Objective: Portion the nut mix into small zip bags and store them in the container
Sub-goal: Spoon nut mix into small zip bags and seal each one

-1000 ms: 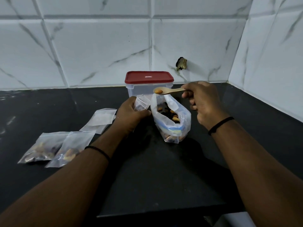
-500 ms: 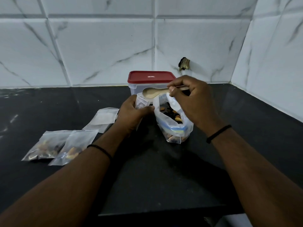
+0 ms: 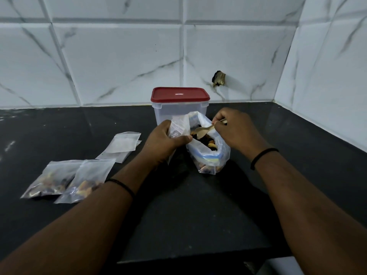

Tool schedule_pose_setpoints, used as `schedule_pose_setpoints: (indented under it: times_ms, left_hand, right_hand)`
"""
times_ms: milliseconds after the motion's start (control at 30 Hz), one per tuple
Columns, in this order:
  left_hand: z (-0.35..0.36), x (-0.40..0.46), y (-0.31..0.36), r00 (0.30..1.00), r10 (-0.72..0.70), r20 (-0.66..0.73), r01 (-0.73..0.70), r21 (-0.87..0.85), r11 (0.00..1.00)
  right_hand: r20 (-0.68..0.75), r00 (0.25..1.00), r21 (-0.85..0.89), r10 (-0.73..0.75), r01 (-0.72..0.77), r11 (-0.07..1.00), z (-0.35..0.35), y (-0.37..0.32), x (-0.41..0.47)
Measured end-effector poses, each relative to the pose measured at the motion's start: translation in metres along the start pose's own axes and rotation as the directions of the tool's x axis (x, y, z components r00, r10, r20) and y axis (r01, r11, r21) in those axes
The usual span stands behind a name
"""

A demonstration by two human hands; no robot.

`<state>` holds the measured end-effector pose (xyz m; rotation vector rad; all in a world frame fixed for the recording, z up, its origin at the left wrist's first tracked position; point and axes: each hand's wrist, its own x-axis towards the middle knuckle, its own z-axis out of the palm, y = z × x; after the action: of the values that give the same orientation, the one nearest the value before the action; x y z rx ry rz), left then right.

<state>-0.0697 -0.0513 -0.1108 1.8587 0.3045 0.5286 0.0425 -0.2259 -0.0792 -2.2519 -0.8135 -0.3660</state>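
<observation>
A big clear bag of nut mix (image 3: 210,155) stands open on the black counter (image 3: 198,205). My right hand (image 3: 236,132) grips a wooden spoon (image 3: 204,131), whose bowl dips into the big bag's mouth. My left hand (image 3: 164,141) holds a small zip bag (image 3: 179,127) upright just left of the big bag. Behind them stands a clear container (image 3: 179,110) with its red lid on. Two filled small bags (image 3: 67,179) lie at the left. Empty small bags (image 3: 123,144) lie flat behind those.
White marble-look tile walls close the counter at the back and right, meeting in a corner at the far right. A small dark broken spot (image 3: 218,78) marks the back wall. The counter's front edge (image 3: 198,260) runs below my forearms.
My right hand carried the spoon over the small bag, tipped it, then swung it back down into the big bag. My left hand kept hold of the small bag.
</observation>
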Motion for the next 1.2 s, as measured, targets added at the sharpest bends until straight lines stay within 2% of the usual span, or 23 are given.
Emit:
schedule_pose_setpoints:
  times_ms: [200, 433, 533, 700, 800, 967, 1067, 1200]
  left_hand:
    - [0.0, 0.001, 0.001, 1.0, -0.023, -0.005, 0.023, 0.034, 0.999]
    - [0.0, 0.002, 0.001, 0.999, -0.041, 0.006, 0.041, 0.028, 0.999]
    - [0.0, 0.001, 0.001, 0.999, -0.035, 0.003, 0.034, 0.037, 0.999]
    - [0.0, 0.001, 0.002, 0.999, -0.034, 0.001, 0.034, 0.031, 0.999]
    - [0.0, 0.0, 0.003, 0.999, -0.035, -0.007, 0.035, 0.022, 0.999]
    - [-0.001, -0.001, 0.003, 1.0, -0.017, -0.007, 0.017, 0.006, 1.0]
    - [-0.001, -0.001, 0.003, 1.0, -0.014, -0.012, 0.014, 0.004, 1.0]
    - [0.0, -0.001, 0.002, 1.0, -0.016, -0.016, 0.016, 0.006, 1.0]
  right_hand:
    - [0.054, 0.999, 0.037, 0.003, -0.005, 0.999, 0.0, -0.003, 0.001]
    - [0.046, 0.998, 0.025, 0.04, -0.041, 0.999, -0.01, -0.007, -0.002]
    - [0.086, 0.992, 0.057, 0.089, -0.094, 0.994, -0.007, -0.007, -0.002]
    - [0.114, 0.963, 0.22, 0.245, -0.265, 0.939, 0.005, -0.007, -0.003]
    - [0.073, 0.949, 0.288, 0.308, -0.316, 0.904, 0.003, -0.003, -0.002]
    - [-0.164, 0.962, 0.112, 0.218, -0.202, 0.973, -0.019, 0.002, -0.002]
    - [-0.28, 0.955, 0.105, 0.098, -0.071, 0.992, -0.029, 0.0, -0.004]
    - [-0.276, 0.961, 0.083, -0.03, 0.055, 0.995, -0.034, -0.005, -0.009]
